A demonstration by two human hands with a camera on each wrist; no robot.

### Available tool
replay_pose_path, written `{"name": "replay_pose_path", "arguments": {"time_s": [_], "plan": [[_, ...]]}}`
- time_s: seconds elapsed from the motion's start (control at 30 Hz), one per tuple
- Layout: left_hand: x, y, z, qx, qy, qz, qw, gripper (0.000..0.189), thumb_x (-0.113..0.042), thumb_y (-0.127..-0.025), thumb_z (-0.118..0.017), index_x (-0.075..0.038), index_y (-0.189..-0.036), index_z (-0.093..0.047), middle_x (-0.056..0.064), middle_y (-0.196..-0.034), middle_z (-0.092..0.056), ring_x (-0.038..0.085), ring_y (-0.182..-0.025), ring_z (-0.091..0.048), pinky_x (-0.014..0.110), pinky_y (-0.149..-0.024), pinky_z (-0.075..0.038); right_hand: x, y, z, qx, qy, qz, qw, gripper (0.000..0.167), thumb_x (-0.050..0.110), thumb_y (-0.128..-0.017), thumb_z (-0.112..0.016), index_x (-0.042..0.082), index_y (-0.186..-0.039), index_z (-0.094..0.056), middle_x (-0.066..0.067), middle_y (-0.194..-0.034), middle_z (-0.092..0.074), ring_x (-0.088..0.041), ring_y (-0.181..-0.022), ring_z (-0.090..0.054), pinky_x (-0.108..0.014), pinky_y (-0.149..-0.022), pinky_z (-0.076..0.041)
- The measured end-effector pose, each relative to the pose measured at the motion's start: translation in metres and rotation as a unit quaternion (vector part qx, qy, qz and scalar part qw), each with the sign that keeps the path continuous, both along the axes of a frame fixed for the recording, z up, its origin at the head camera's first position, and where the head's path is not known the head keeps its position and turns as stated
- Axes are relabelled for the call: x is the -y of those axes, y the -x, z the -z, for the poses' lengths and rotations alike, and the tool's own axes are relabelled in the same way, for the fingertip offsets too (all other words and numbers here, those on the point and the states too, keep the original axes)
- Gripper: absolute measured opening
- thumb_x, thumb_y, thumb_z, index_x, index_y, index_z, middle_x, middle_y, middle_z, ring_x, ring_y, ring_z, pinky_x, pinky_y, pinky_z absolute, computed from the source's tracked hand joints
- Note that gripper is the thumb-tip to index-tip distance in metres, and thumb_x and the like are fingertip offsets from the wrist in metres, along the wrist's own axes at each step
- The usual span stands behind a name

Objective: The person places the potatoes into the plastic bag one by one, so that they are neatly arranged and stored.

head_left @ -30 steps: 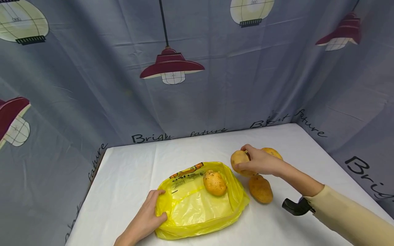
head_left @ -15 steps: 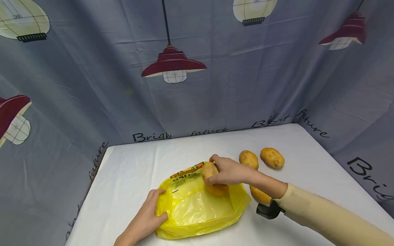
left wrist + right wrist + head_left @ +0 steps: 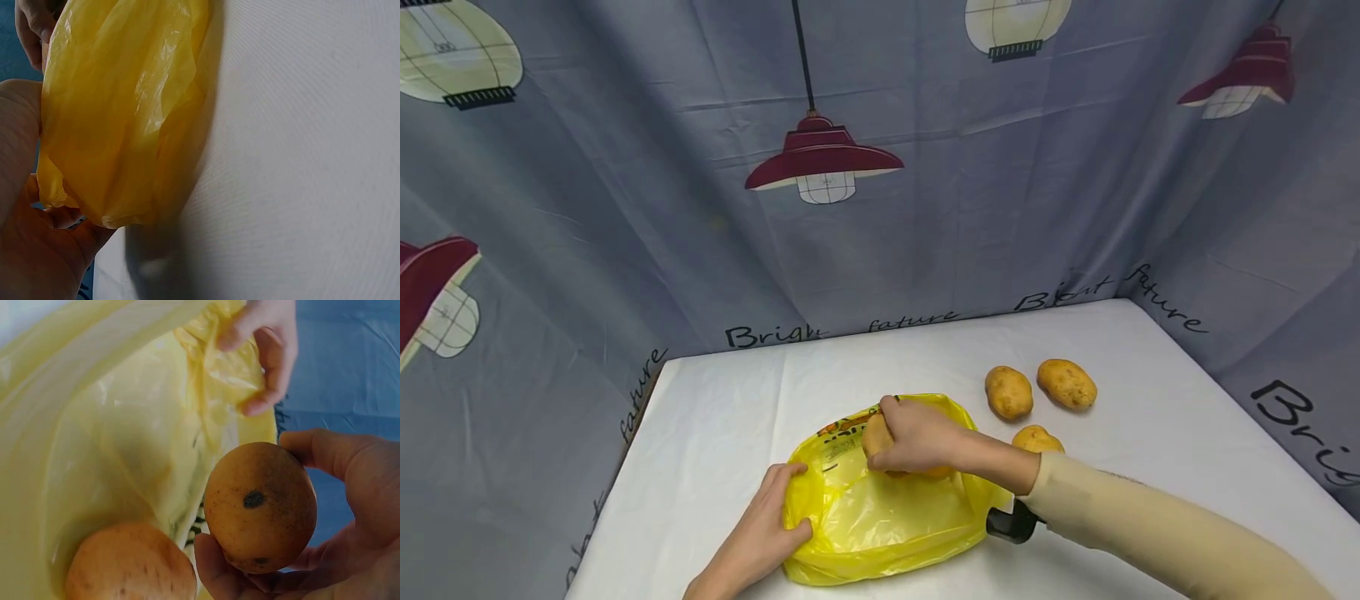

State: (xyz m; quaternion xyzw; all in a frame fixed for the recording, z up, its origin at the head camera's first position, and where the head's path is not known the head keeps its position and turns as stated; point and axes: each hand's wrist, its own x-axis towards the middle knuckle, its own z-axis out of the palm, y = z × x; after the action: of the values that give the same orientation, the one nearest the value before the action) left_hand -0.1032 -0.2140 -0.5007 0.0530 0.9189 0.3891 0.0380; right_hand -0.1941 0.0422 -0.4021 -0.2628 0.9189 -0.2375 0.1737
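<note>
1. And here a potato (image 3: pixel 259 506) is being held over the mouth of the yellow bag (image 3: pixel 880 567), toward its far side; whether it sits below the rim cannot be told.
2. Close by, a second potato (image 3: pixel 131 569) is cradled inside the bag; a bump could be dealt to it if the held one were released too high.
3. Danger spot, the rim: being thin, it could be snagged by the right forearm and the whole bag dragged. If the left side were let go, the mouth might be lost to sagging plastic.
4. By the right hand (image 3: pixel 921 437), the potato is pinched between thumb and fingertips, parted just to its width.
5. By the left hand (image 3: pixel 756 533), the left rim is gripped, thumb and fingers well spread; how firmly cannot be told.
6. Out right, on the white table (image 3: pixel 722 417), three loose potatoes are seen: one left (image 3: pixel 1009 393), one right (image 3: pixel 1067 384), and a nearer one (image 3: pixel 1037 438), partly covered by the right sleeve (image 3: pixel 1150 517) and perhaps easily nudged.
</note>
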Motion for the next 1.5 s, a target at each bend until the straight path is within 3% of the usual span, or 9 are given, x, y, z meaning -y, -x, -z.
{"name": "replay_pose_path", "arguments": {"time_s": [0.37, 0.47, 0.63, 0.77, 0.93, 1.2, 1.5], "plan": [[0.000, 0.002, 0.000, 0.005, 0.002, 0.005, 1.0000, 0.071, -0.013, -0.074, -0.070, -0.010, -0.141, -0.047, 0.002, -0.139, -0.044, 0.026, -0.131, -0.046, 0.053, -0.109, -0.035, 0.023, -0.008, 0.015, 0.002, -0.042, -0.010, 0.9990, 0.086, 0.034, -0.083, -0.082, -0.008, -0.144, -0.039, -0.028, -0.130, -0.055, -0.029, -0.097, -0.062, -0.039, -0.075, -0.052], [0.000, 0.001, 0.000, 0.005, 0.003, 0.008, 1.0000, 0.071, -0.013, -0.074, -0.070, -0.010, -0.141, -0.047, 0.002, -0.139, -0.044, 0.026, -0.131, -0.046, 0.053, -0.108, -0.035, 0.026, -0.008, 0.023, 0.001, -0.050, -0.011, 0.9987, 0.083, 0.034, -0.084, -0.081, -0.007, -0.143, -0.040, -0.028, -0.129, -0.054, -0.026, -0.087, -0.061, -0.036, -0.069, -0.052], [0.001, 0.001, 0.000, 0.010, 0.003, 0.008, 0.9999, 0.069, -0.012, -0.075, -0.069, -0.011, -0.141, -0.048, 0.000, -0.136, -0.045, 0.021, -0.127, -0.047, 0.052, -0.107, -0.037, 0.032, -0.008, 0.033, -0.034, -0.073, -0.016, 0.9967, 0.078, 0.037, -0.085, -0.080, -0.005, -0.139, -0.042, -0.026, -0.124, -0.056, -0.028, -0.088, -0.061, -0.035, -0.069, -0.052], [0.000, 0.001, 0.001, 0.008, 0.002, 0.009, 0.9999, 0.069, -0.011, -0.075, -0.069, -0.012, -0.140, -0.048, -0.002, -0.136, -0.045, 0.020, -0.126, -0.047, 0.051, -0.107, -0.036, 0.036, -0.008, 0.037, -0.065, -0.097, -0.025, 0.9928, 0.059, 0.037, -0.086, -0.079, 0.002, -0.122, -0.048, -0.018, -0.104, -0.057, -0.025, -0.077, -0.056, -0.035, -0.064, -0.051], [-0.001, 0.001, 0.001, 0.001, 0.001, 0.014, 0.9999, 0.070, -0.011, -0.074, -0.070, -0.011, -0.140, -0.048, 0.000, -0.137, -0.045, 0.023, -0.129, -0.046, 0.052, -0.108, -0.035, 0.039, -0.012, 0.038, -0.100, -0.120, -0.049, 0.9864, 0.046, 0.036, -0.087, -0.078, 0.008, -0.107, -0.046, -0.008, -0.086, -0.048, -0.023, -0.073, -0.052, -0.039, -0.071, -0.050], [-0.001, 0.002, 0.001, 0.007, 0.005, 0.011, 0.9999, 0.070, -0.011, -0.074, -0.069, -0.012, -0.140, -0.048, -0.001, -0.136, -0.045, 0.022, -0.127, -0.047, 0.052, -0.107, -0.036, 0.036, -0.015, 0.036, -0.077, -0.087, -0.034, 0.9927, 0.044, 0.030, -0.088, -0.078, 0.007, -0.106, -0.045, -0.011, -0.089, -0.046, -0.021, -0.066, -0.050, -0.029, -0.052, -0.045], [-0.001, 0.001, 0.002, 0.008, 0.008, 0.011, 0.9999, 0.069, -0.012, -0.075, -0.069, -0.012, -0.140, -0.048, -0.001, -0.135, -0.045, 0.020, -0.125, -0.048, 0.051, -0.105, -0.038, 0.034, -0.017, 0.033, -0.069, -0.097, -0.024, 0.9926, 0.052, 0.037, -0.086, -0.079, 0.008, -0.113, -0.043, -0.014, -0.095, -0.049, -0.022, -0.065, -0.051, -0.031, -0.053, -0.046]]}}
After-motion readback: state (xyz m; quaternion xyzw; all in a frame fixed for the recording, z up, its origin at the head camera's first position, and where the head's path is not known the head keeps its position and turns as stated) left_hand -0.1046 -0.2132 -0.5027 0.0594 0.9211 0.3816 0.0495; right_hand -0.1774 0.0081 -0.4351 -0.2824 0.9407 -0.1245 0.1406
